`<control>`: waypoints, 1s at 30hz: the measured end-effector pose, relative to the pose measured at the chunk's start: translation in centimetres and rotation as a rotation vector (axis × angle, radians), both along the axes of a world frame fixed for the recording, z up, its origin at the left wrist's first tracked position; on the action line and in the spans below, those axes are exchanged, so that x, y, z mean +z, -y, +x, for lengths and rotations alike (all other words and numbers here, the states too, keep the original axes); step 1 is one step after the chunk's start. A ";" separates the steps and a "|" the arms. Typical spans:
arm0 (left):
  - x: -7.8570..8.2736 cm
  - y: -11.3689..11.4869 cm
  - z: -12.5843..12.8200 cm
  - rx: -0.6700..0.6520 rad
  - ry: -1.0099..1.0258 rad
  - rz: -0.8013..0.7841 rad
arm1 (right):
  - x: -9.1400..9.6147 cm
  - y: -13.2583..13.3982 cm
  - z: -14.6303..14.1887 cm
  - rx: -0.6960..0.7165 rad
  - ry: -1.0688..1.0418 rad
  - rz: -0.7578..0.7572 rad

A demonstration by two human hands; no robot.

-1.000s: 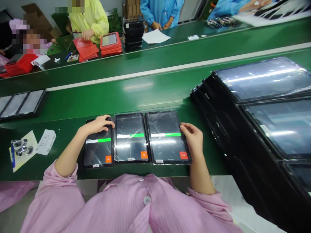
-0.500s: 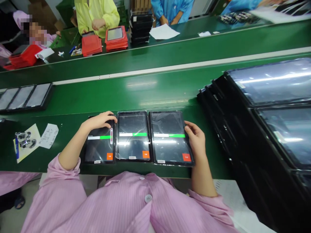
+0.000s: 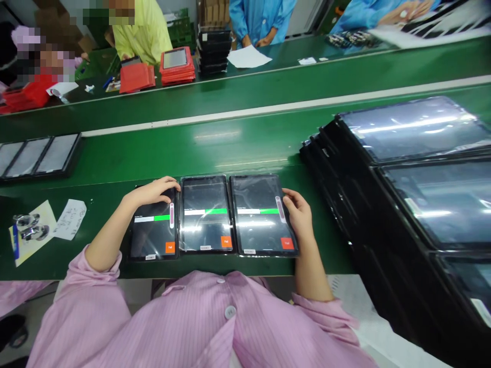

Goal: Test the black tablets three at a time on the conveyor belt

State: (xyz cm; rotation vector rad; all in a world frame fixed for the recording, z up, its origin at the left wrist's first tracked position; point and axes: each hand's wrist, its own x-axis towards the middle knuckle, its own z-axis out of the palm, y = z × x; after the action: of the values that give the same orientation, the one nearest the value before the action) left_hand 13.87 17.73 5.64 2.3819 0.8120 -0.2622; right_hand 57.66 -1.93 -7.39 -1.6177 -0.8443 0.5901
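Observation:
Three tablets with lit dark screens lie side by side on the green bench. My left hand (image 3: 151, 193) reaches over the top of the left tablet (image 3: 149, 237), fingers hooked at its upper right edge and thumb over the screen. Nearest neither hand is the middle tablet (image 3: 205, 230). My right hand (image 3: 299, 212) grips the right edge of the right tablet (image 3: 257, 197), its fingertips partly hidden there. Each screen has a white-and-green bar and a red or orange "Fail" box. Upright volume sliders show on the left and right screens.
Large stacks of black trays (image 3: 341, 168) holding tablets rise at the right. Another tray (image 3: 40, 156) is at far left, near a yellow paper with metal parts (image 3: 30, 227) and a handwritten note (image 3: 70, 220). Across the bench, co-workers stand by red sleeves (image 3: 176, 66) and black trays (image 3: 213, 48).
A volume slider has appeared on the right tablet's screen. Both hands keep their places on the tablets. The whole view has shifted slightly.

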 end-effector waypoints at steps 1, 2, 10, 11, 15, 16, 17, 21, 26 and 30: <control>0.0 0.0 0.3 0.014 0.005 0.014 | -0.1 -0.1 0.0 0.005 0.002 0.003; 0.1 0.0 0.9 0.037 0.004 0.042 | -0.1 -0.2 0.0 0.012 0.002 0.003; -0.4 1.2 13.9 -0.269 -0.029 0.280 | 0.4 -0.1 0.1 0.062 0.005 -0.014; -0.5 1.1 15.1 -0.344 -0.039 0.240 | 0.4 -0.1 0.1 0.060 0.010 -0.013; -0.7 0.1 17.3 -0.435 -0.074 0.085 | 0.5 0.1 0.0 0.061 0.022 -0.023; -0.7 -0.1 17.3 -0.424 -0.080 0.068 | 0.5 0.1 0.0 0.062 0.023 -0.026; -0.7 -0.2 17.3 -0.415 -0.082 0.053 | 0.5 0.2 0.0 0.063 0.022 -0.028; -0.9 -0.2 16.7 -0.380 -0.012 0.000 | 0.5 0.2 -0.1 0.070 0.013 -0.030; -1.3 -0.6 16.6 -0.376 0.024 0.028 | 0.5 0.1 0.0 0.066 0.025 -0.018; -1.4 -0.5 16.6 -0.394 0.023 0.083 | 0.6 0.1 0.1 0.072 0.028 -0.019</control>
State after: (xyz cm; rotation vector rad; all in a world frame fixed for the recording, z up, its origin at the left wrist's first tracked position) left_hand 30.46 18.25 4.20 2.6054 0.3412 -0.3637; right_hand 57.72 -2.06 -6.77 -1.6220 -0.9232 0.6285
